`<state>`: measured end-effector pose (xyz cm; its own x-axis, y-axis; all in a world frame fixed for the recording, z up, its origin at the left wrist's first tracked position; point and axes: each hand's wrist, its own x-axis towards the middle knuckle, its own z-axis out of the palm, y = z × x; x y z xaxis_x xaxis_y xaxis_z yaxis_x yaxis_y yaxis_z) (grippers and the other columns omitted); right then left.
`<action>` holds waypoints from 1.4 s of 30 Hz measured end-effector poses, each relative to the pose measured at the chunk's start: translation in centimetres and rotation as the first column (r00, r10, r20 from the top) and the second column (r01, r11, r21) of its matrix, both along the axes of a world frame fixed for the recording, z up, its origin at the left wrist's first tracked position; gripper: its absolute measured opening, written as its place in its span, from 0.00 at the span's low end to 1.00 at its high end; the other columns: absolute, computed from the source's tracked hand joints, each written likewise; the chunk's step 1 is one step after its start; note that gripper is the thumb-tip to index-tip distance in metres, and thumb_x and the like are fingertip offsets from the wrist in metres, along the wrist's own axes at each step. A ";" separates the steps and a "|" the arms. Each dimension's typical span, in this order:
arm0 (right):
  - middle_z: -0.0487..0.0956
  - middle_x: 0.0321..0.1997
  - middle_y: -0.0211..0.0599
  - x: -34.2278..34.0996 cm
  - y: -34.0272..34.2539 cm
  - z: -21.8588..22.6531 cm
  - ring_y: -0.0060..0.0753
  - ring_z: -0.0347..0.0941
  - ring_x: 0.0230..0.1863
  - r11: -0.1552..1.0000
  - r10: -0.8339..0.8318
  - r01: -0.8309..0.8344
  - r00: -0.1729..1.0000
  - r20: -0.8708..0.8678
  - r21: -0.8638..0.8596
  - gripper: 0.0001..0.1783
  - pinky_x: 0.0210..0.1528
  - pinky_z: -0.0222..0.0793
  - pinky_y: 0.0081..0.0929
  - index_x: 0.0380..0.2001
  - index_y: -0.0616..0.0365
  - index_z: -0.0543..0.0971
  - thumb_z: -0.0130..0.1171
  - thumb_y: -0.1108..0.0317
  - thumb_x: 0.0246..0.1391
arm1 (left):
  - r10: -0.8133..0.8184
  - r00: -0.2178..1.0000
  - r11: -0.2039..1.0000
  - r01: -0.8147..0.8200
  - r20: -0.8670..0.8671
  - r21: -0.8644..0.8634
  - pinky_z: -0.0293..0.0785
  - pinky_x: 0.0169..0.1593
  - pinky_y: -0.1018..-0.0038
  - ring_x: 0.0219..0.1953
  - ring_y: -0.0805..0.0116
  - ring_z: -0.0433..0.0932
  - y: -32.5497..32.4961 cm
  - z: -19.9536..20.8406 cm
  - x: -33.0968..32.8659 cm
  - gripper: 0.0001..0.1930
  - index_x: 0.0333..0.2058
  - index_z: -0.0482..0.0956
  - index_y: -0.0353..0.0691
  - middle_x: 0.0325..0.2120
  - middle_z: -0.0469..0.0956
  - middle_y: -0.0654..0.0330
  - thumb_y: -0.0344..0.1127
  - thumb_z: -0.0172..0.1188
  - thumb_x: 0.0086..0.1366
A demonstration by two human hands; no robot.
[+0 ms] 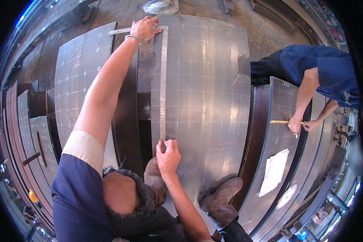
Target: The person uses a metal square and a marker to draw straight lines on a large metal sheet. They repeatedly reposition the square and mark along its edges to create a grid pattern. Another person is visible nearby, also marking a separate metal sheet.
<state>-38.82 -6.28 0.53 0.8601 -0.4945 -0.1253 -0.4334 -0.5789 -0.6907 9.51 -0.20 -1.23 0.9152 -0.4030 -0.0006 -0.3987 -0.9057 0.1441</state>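
An L-shaped steel square [163,84] lies on a large grey steel plate [207,80] marked with a grid of thin pale lines. Its long blade runs near the plate's left edge, and its short arm sticks out left past that edge. At the far corner my left hand [144,28], with a bracelet at the wrist, grips the short arm. My right hand [168,155] is closed in a pinch right at the near end of the long blade. Whatever sits between those fingertips is too small to make out.
My boots [224,197] rest on and beside the plate. On the left lies another plate [78,68] with circled marks. At right, a co-worker's hands [296,124] hold a yellow tape measure [279,122] over a plate bearing white paper [273,171]. Dark gaps separate the plates.
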 end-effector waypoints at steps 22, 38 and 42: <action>0.75 0.34 0.44 -0.1 0.1 0.1 0.55 0.77 0.33 1.000 0.024 -0.022 0.996 -0.086 0.019 0.13 0.33 0.75 0.47 0.32 0.59 0.72 0.64 0.64 0.59 | 0.344 0.823 0.835 -0.488 -0.452 -0.253 0.75 0.58 0.51 0.62 0.48 0.72 -0.4 -1.2 -7.0 0.56 0.65 0.60 0.32 0.62 0.66 0.44 0.60 0.79 0.48; 0.75 0.35 0.44 -0.1 0.0 0.1 0.55 0.77 0.34 0.999 0.048 -0.046 0.997 -0.063 0.018 0.13 0.33 0.74 0.48 0.32 0.60 0.71 0.64 0.64 0.59 | 0.170 0.575 0.715 -0.631 -0.801 -0.302 0.75 0.61 0.58 0.65 0.53 0.69 -0.2 -1.3 -7.4 0.62 0.70 0.55 0.28 0.65 0.66 0.44 0.57 0.82 0.47; 0.75 0.35 0.44 -0.2 0.0 0.0 0.55 0.77 0.34 0.999 0.041 -0.040 0.998 -0.057 0.016 0.13 0.34 0.74 0.48 0.32 0.59 0.71 0.64 0.63 0.59 | 0.178 0.588 0.722 -0.623 -0.789 -0.301 0.77 0.58 0.61 0.63 0.55 0.72 -0.4 -1.3 -7.5 0.60 0.69 0.58 0.28 0.63 0.68 0.45 0.57 0.82 0.47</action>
